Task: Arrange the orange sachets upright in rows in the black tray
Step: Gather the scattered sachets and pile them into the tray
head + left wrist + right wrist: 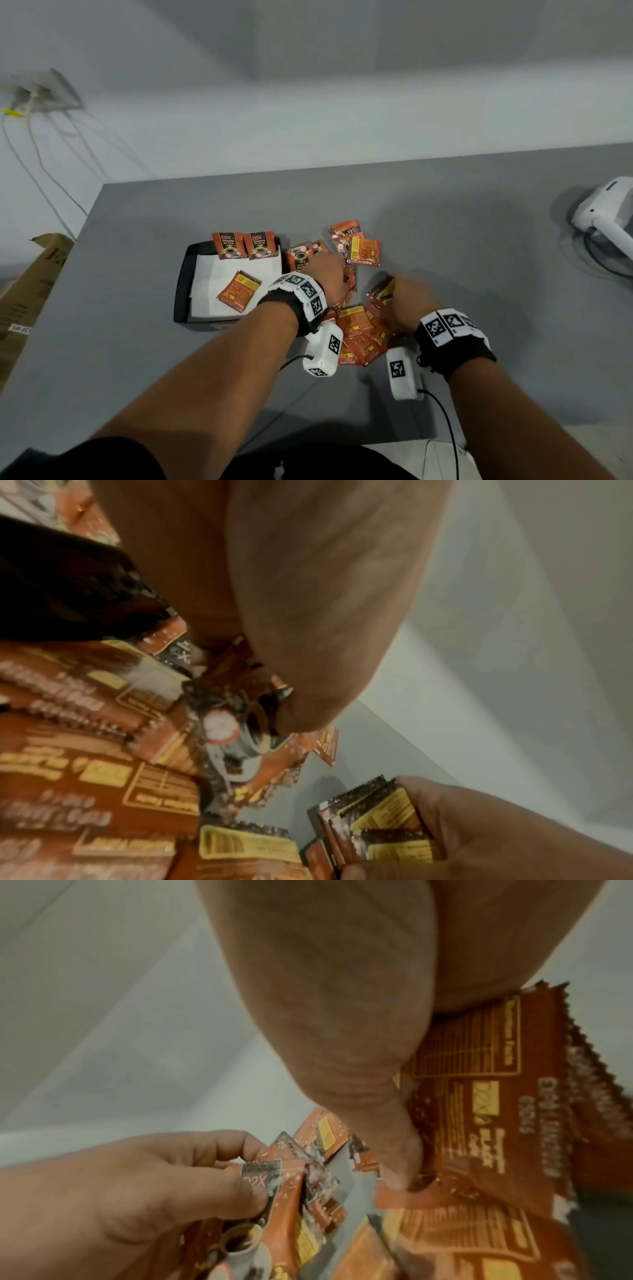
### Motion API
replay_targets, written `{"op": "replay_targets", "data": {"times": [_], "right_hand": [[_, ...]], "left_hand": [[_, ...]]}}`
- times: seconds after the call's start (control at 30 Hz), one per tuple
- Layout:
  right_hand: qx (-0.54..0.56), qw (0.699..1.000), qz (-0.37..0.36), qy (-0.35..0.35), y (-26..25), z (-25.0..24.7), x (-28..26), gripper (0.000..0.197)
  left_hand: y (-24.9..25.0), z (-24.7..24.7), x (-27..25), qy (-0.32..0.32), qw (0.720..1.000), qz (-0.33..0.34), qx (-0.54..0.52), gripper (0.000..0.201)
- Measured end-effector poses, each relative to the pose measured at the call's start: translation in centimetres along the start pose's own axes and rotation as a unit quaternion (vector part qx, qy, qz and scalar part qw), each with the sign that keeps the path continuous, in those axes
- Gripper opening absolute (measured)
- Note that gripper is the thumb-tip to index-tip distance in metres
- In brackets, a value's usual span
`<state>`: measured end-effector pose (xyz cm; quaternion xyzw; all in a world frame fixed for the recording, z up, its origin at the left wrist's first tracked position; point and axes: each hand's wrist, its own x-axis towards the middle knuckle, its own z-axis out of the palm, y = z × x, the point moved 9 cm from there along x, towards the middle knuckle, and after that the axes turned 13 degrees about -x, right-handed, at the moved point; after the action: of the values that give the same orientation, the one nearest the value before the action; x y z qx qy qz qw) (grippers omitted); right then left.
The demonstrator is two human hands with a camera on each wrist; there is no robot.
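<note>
Orange foil shows between the fingers of both hands. The left hand [329,274] reaches over the loose pile of sachets [359,334] on the grey table [137,342], and in the right wrist view its fingers [219,1177] are curled and pinch the dark top edge of one sachet [270,1185], which stands out from the fingertips toward the pile. The right hand [409,301] is just beside it, to the right, and its fingers [479,831] are bent around a small stack of sachets [382,289] that is held on edge, with the yellow printed backs turned outward. Under and between the two wrists the rest of the pile lies flat and overlapping, some sachets face up and some showing the back. A few more sachets [356,246] lie a little farther away, beyond the left hand. To the left of the pile, touching it or nearly so, stands the black tray [181,284], which is lined with white paper [212,284]. Two sachets [244,245] stand upright side by side against the far wall of the tray, with the fronts toward the person, and one sachet [238,289] lies flat on the paper near the middle, back side up. At the right edge of the table is a white device [606,212] with a cable, and a cardboard box [27,284] is beside the table on the left.
</note>
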<state>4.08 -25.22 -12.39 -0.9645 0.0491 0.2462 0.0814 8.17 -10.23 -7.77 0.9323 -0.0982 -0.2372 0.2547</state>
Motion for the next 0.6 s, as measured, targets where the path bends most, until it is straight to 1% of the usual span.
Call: {"op": "replay_targets", "data": {"times": [0.07,0.13,0.17,0.2,0.3,0.33,0.37,0.43,0.53,0.6], "right_hand": [[0.029,0.999,-0.019,0.020,0.3,-0.7,-0.1,0.004],[0.082,0.995,-0.026,0.049,0.6,-2.7,-0.5,0.008],[0.112,0.991,-0.021,0.064,0.9,-3.9,-0.8,0.013],[0.138,0.987,-0.033,0.079,0.6,-5.3,-1.1,0.017],[0.210,0.968,-0.059,0.123,-1.3,-9.1,-2.3,0.017],[0.241,0.958,-0.069,0.142,-2.4,-10.2,-2.6,0.017],[0.258,0.949,-0.085,0.161,-3.7,-11.2,-3.0,0.022],[0.257,0.943,-0.129,0.169,-7.9,-12.3,-3.5,0.033],[0.229,0.942,-0.190,0.155,-14.5,-12.0,-3.9,0.036],[0.198,0.944,-0.232,0.123,-18.7,-10.6,-4.0,0.032]], "left_hand": [[0.0,-0.9,-0.7,0.023,0.997,0.010,-0.071,0.033],[-0.1,-2.2,-1.5,0.037,0.991,0.028,-0.126,0.041],[0.0,-3.0,-2.0,0.043,0.989,0.041,-0.137,0.045],[-0.2,-4.3,-2.7,0.055,0.987,0.050,-0.143,0.045],[-2.0,-9.3,-4.9,0.109,0.977,0.063,-0.170,0.030],[-3.1,-11.0,-5.7,0.125,0.974,0.065,-0.180,0.024],[-4.2,-12.5,-6.5,0.139,0.971,0.066,-0.181,0.018],[-7.0,-14.8,-7.9,0.159,0.972,0.063,-0.162,0.012],[-11.3,-16.0,-9.7,0.157,0.980,0.049,-0.112,0.016],[-13.7,-15.6,-10.5,0.133,0.987,0.044,-0.079,0.020]]}}
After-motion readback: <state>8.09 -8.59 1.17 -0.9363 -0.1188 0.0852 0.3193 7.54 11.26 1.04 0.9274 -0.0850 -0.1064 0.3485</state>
